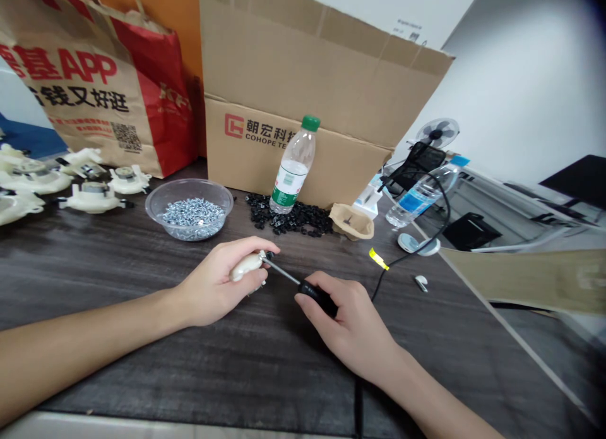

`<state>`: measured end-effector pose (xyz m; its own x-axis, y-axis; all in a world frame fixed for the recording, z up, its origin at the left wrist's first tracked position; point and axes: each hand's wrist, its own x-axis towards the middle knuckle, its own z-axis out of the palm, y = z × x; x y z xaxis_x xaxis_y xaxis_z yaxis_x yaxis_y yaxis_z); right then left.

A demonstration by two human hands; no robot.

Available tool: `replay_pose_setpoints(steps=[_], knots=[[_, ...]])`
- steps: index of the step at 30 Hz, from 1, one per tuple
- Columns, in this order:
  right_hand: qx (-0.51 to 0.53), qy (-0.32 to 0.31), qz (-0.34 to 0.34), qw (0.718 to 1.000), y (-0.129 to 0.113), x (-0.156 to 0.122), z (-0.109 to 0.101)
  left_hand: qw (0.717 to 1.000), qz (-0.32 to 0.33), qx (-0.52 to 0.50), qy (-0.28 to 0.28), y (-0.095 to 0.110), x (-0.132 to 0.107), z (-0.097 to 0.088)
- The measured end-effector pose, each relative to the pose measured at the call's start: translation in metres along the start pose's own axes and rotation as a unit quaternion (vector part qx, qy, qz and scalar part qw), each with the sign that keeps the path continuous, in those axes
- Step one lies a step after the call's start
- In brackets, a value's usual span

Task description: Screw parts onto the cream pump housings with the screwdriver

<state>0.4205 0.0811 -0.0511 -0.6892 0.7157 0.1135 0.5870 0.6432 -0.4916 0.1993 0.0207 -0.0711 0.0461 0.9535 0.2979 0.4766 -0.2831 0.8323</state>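
My left hand (215, 284) is closed around a cream-white plastic part (246, 266), which it covers in large measure. A small black piece shows at that part's far edge, by my fingertips. My right hand (348, 322) grips the black handle of a screwdriver (316, 295). The metal shaft points left and its tip meets the white part near the black piece; whether a screw sits under the tip is hidden. Beyond my left hand stands a clear plastic bowl (156, 213) of small silvery screws (195, 213). A heap of small black pieces (307, 219) lies right of it.
Several white plastic assemblies (92, 198) lie at the left, before a paper bag (156, 104). A cardboard box (331, 79) stands behind a green-capped bottle (290, 174). Rightward are a paper tray (354, 223), a blue-capped bottle (419, 196), a black cable (379, 284) and an earbud (421, 283).
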Motion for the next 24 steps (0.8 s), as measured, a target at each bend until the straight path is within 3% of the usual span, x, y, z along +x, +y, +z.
replay_pose_setpoints(steps=[24], knots=[[-0.004,-0.010,0.003,1.000,0.0002,0.0015,0.0000,1.000,0.002,0.016,-0.005,0.0019,0.0000,-0.0002]])
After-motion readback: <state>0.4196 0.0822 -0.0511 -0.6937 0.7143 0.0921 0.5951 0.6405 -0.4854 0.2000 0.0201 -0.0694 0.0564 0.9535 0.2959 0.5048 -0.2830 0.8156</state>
